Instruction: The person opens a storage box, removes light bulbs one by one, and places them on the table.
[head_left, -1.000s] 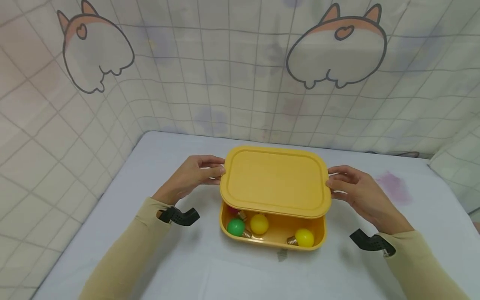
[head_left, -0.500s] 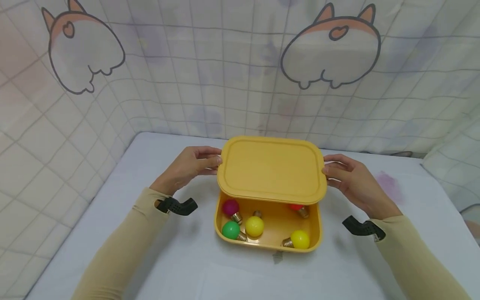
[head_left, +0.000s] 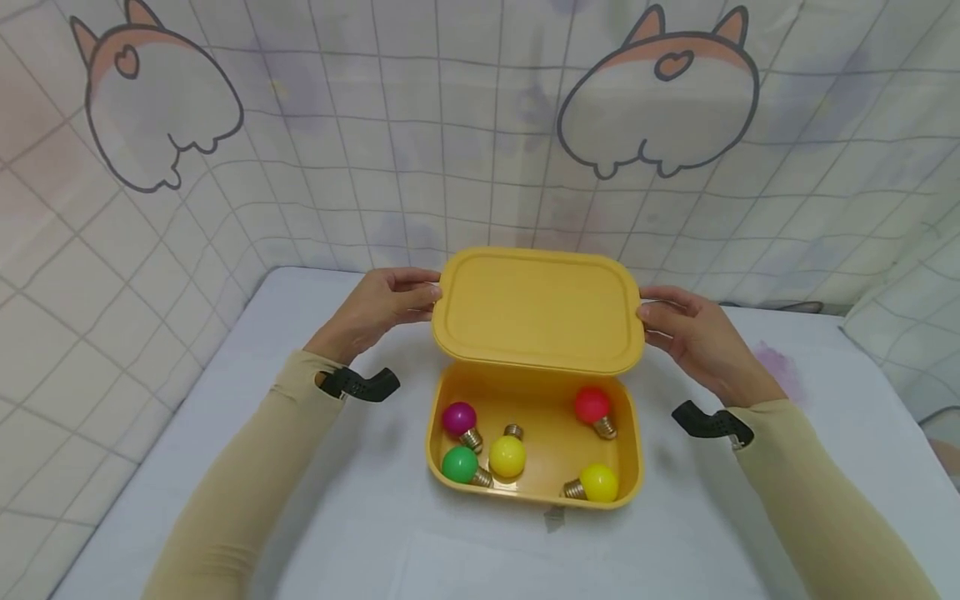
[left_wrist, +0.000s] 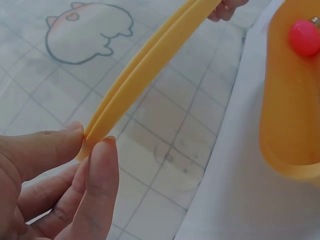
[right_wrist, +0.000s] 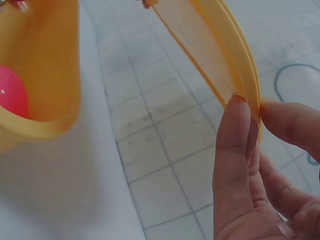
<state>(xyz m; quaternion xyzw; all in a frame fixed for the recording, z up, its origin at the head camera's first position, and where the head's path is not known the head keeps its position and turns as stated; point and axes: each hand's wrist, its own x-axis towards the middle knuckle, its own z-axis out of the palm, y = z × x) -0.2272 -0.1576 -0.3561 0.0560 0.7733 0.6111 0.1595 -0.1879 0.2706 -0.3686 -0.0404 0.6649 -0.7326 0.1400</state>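
A yellow lid (head_left: 538, 310) is held up by its two short ends, tilted above the back of a yellow box (head_left: 534, 498). My left hand (head_left: 378, 310) pinches the lid's left end between thumb and fingers, as the left wrist view shows up close. At the opposite end, my right hand (head_left: 701, 343) pinches the rim the same way. Inside the box lie a purple bulb (head_left: 459, 418), a green bulb (head_left: 460, 464), a red bulb (head_left: 592, 405), a yellow bulb (head_left: 507, 457) in the middle and another yellow bulb (head_left: 599, 482) at the front right.
The box stands on a white-covered table (head_left: 337, 533). Behind and to the left hangs a gridded curtain (head_left: 360, 167) with cartoon prints. A dark cable (head_left: 798, 307) lies at the table's back right edge. Black straps with cameras sit on both wrists.
Both hands have raised the lid and carried it back, away from the box. The purple and red bulbs, covered or partly covered before, now show fully.
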